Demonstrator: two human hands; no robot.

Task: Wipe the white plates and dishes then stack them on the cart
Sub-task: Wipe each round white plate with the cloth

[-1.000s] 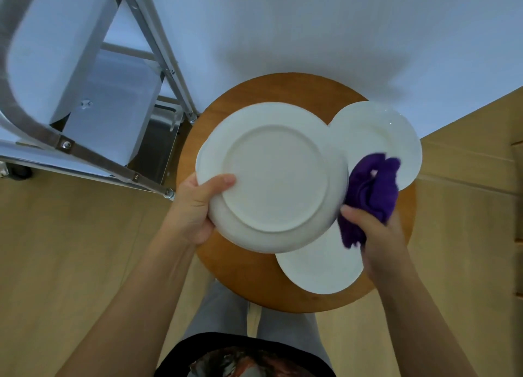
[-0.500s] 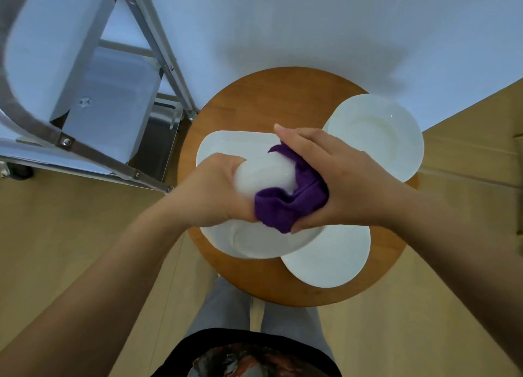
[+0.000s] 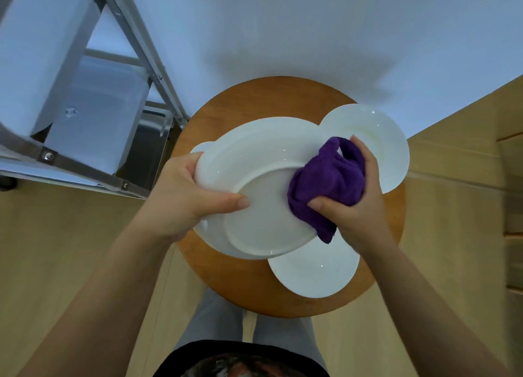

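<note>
With our left hand (image 3: 181, 198) pinching the tilted round white ceramic plate (image 3: 254, 190) above the round wooden surface (image 3: 254, 99) and our right hand (image 3: 353, 204) clutching the bunched purple terry cloth (image 3: 325, 184) against it, we judge a hard rub could slip it onto the white plates below.

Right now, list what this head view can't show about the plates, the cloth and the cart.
- Held plate: its far face is turned away; the left hand and purple cloth cover parts of the near face.
- Plate beneath it: only slivers show, so how many lie there is unclear.
- Two other plates: partly hidden by the right hand and the held plate.
- Cart: cut off by the left and top edges; nothing stacked is visible.
</note>
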